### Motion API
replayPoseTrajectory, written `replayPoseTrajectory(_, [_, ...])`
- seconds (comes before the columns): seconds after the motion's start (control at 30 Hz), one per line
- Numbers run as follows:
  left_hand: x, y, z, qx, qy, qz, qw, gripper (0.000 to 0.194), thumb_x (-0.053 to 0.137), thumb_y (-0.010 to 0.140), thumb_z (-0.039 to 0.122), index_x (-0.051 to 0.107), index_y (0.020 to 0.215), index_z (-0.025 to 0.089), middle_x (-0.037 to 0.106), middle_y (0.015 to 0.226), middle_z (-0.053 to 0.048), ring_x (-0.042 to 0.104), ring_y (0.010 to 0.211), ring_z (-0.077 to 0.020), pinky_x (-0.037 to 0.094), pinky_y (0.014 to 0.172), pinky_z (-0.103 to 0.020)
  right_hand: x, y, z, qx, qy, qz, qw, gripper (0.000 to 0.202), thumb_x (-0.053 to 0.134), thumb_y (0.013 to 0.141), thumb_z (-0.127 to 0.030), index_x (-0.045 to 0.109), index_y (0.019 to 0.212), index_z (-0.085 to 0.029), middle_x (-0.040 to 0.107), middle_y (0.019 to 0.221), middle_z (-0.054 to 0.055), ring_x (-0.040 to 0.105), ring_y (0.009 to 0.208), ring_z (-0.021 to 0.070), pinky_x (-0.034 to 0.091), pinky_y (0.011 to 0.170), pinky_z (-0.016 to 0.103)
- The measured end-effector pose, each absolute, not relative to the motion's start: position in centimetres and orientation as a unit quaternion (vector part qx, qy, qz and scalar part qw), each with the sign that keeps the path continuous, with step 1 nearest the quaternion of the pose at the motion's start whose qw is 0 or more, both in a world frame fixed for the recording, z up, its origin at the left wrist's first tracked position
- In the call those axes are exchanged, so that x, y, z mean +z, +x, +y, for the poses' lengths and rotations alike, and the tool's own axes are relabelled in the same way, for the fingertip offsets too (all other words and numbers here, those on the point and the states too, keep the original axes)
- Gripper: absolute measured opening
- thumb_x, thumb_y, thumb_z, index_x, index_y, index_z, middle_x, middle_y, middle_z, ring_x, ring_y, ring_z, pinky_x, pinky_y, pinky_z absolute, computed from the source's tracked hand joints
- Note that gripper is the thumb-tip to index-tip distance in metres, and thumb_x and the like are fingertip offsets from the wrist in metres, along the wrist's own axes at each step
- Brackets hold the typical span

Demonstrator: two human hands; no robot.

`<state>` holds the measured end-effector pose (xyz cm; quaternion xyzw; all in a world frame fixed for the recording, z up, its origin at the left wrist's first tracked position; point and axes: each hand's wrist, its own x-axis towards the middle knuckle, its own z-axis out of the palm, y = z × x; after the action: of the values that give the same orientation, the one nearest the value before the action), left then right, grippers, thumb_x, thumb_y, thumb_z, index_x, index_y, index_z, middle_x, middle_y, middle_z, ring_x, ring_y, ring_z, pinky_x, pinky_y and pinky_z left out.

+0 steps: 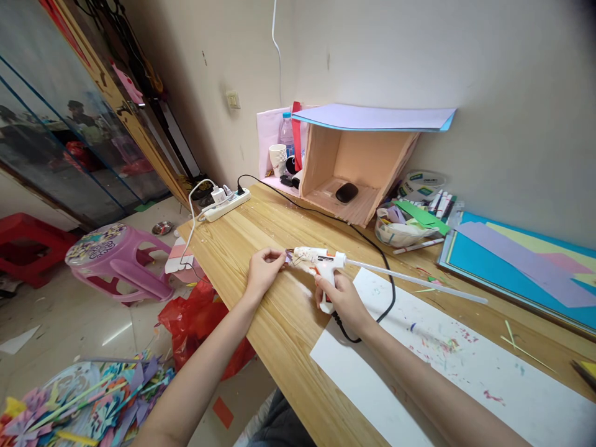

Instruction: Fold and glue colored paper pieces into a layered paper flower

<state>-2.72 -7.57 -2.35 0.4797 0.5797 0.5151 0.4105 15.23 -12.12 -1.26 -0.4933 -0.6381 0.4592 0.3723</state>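
My right hand (345, 299) is wrapped round the handle of a white hot glue gun (327, 266). A long translucent glue stick (419, 282) sticks out of the back of the gun, and a black cord (393, 282) runs from its grip. The nozzle points left, towards my left hand (263, 268). There my fingertips pinch a small purple piece (288, 256), seemingly paper, right at the nozzle tip. Most of that piece is hidden by my fingers. Both hands are over the wooden table (279, 310).
Marked white paper (465, 347) lies beneath my right forearm. Behind stand an open cardboard box (361, 158) holding a black mouse (347, 192), a power strip (227, 205), and a plastic tub (400, 233). Coloured sheets (507, 248) are at right; a pink stool (118, 261) stands left.
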Motion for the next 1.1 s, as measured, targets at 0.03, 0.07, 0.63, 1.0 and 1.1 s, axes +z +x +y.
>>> replayPoseTrajectory(0.03, [-2.34,-2.71,-7.58,0.515,0.480,0.580,0.409,0.021,0.067,0.063,0.033,0.064,0.067,0.013,0.066,0.063,-0.003,0.059,0.053,-0.0120,0.049,0.054,-0.023,-1.27,15.23,-12.09,0.458,-0.493,-0.639,0.373,0.050,0.041,0.085,-0.036,0.055,0.041,-0.018,0.059,0.049,0.003,0.054,0.059,0.0157,0.038,0.066,0.026])
replayPoseTrajectory(0.07, [-2.32,-2.70,-7.60,0.515,0.481,0.580,0.408,0.021,0.067,0.063,0.033,0.063,0.067,0.013,0.066,0.063,-0.003,0.059,0.052,-0.0120,0.049,0.054,-0.023,-1.27,15.23,-12.07,0.457,-0.493,-0.640,0.373,0.050,0.041,0.085,-0.036,0.056,0.041,-0.018,0.059,0.049,0.003,0.054,0.059,0.0158,0.037,0.066,0.026])
replayPoseTrajectory(0.63, [-2.30,-2.65,-7.56,0.518,0.477,0.578,0.413,0.020,0.067,0.062,0.033,0.064,0.066,0.014,0.065,0.061,-0.003,0.058,0.052,-0.0119,0.048,0.052,-0.022,-1.18,15.22,-12.13,0.457,-0.493,-0.638,0.375,0.050,0.041,0.085,-0.036,0.055,0.040,-0.018,0.058,0.047,0.002,0.053,0.056,0.0150,0.037,0.065,0.026])
replayPoseTrajectory(1.0, [-2.42,-2.67,-7.51,0.519,0.479,0.573,0.415,0.020,0.067,0.063,0.033,0.064,0.066,0.014,0.065,0.060,-0.003,0.058,0.052,-0.0119,0.048,0.052,-0.022,-1.26,15.26,-12.06,0.455,-0.494,-0.639,0.375,0.050,0.041,0.085,-0.036,0.054,0.041,-0.018,0.057,0.048,0.002,0.053,0.056,0.0148,0.037,0.066,0.026])
replayPoseTrajectory(1.1, [-2.43,-2.70,-7.50,0.519,0.479,0.574,0.414,0.021,0.067,0.062,0.034,0.064,0.066,0.013,0.065,0.060,-0.003,0.058,0.051,-0.0118,0.048,0.051,-0.022,-1.45,15.33,-12.02,0.455,-0.492,-0.641,0.374,0.050,0.041,0.085,-0.036,0.054,0.041,-0.018,0.057,0.048,0.002,0.053,0.055,0.0147,0.037,0.065,0.026])
